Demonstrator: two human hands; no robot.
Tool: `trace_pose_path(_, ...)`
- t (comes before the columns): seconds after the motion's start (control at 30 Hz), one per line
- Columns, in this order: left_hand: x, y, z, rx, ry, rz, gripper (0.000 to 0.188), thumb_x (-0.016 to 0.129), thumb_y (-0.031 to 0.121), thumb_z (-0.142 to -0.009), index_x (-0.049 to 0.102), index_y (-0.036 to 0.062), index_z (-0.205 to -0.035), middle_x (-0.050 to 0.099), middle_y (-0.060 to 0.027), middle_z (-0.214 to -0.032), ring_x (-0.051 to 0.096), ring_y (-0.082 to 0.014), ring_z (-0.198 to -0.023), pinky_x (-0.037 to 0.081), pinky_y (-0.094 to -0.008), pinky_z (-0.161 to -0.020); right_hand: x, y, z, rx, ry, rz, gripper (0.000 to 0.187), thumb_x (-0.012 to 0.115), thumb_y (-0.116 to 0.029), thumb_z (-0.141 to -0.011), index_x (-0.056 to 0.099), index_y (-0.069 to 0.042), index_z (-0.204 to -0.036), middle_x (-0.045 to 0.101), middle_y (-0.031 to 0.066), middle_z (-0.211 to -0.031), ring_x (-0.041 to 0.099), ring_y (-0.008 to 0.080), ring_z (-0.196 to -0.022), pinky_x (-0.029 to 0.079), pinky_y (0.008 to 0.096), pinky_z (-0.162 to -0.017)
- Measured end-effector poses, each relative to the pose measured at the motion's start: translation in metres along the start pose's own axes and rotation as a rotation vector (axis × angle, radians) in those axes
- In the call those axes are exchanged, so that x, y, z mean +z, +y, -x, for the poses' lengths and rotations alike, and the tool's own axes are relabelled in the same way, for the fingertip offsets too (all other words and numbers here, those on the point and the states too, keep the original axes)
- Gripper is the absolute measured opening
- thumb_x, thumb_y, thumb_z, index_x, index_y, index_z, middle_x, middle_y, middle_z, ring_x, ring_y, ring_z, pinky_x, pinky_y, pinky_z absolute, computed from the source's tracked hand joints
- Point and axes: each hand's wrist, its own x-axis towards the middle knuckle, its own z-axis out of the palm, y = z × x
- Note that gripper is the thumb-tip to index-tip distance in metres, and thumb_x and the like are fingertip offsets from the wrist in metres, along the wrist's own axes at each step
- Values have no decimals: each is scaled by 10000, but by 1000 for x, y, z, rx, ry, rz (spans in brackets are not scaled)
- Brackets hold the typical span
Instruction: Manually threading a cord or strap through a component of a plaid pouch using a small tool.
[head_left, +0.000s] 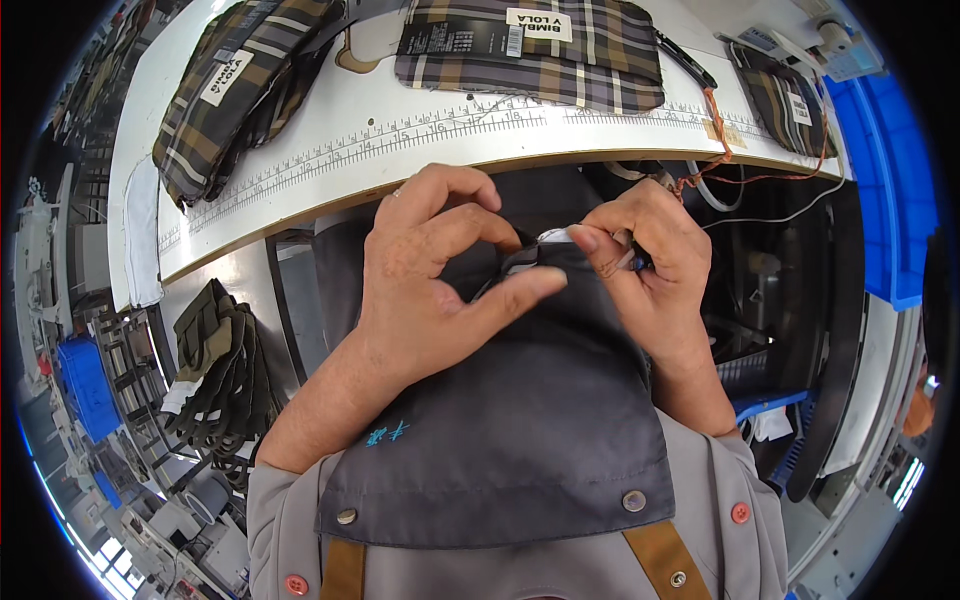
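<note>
My left hand point(430, 260) is curled, its thumb and fingers apart. Its index fingertip is by a small dark piece with a pale grey strip point(521, 262); whether it touches the piece I cannot tell. Opposite, my right hand point(650, 262) is closed, thumb and fingertips pinched together at a small white bit point(553, 236). Something with a dark blue tip point(640, 262) shows among the right fingers, mostly hidden. Both hands are above my dark grey apron point(520, 420), just on my side of the table edge.
Plaid fabric pieces with labels point(590, 60) lie on the white table point(350, 185), which has ruler markings. More plaid pieces lie left point(240, 100) and right point(785, 100). Thread snips point(685, 60) carry an orange cord. Dark green pieces point(220, 370) hang left; a blue bin point(885, 190) stands right.
</note>
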Motion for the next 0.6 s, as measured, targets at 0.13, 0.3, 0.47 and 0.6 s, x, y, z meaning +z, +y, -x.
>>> trace_pose_path(0.13,10,-8,-2,74,62,-50,117,784,125,-798,689,62,-824,659,-47,-1049,643,-242,-921,470,-367,-812,3,-6,-1,4,48,-11,169,768,-29,-817,658,12,-940,622,82,-818,603,176,-655,482,285,-579)
trace_pose_path(0.3,11,-10,1,67,42,5,84,740,89,-845,687,48,-895,716,-53,-976,676,-261,-951,492,-403,-907,-9,-23,6,-6,-207,-283,229,727,-104,-870,630,24,-1032,633,110,-859,647,211,-717,510,308,-606)
trace_pose_path(0.47,12,-8,4,107,124,-97,78,726,85,-862,678,54,-915,706,-60,-956,668,-255,-923,469,-388,-908,-5,-34,12,32,-158,-12,259,733,-113,-882,652,25,-1085,649,113,-879,653,230,-716,517,323,-604)
trace_pose_path(0.6,9,-3,2,129,121,-92,71,718,80,-868,674,62,-920,697,-53,-953,659,-235,-913,433,-373,-918,-10,-44,10,92,-243,-142,263,726,-128,-896,662,24,-1102,678,131,-899,674,246,-745,526,327,-633)
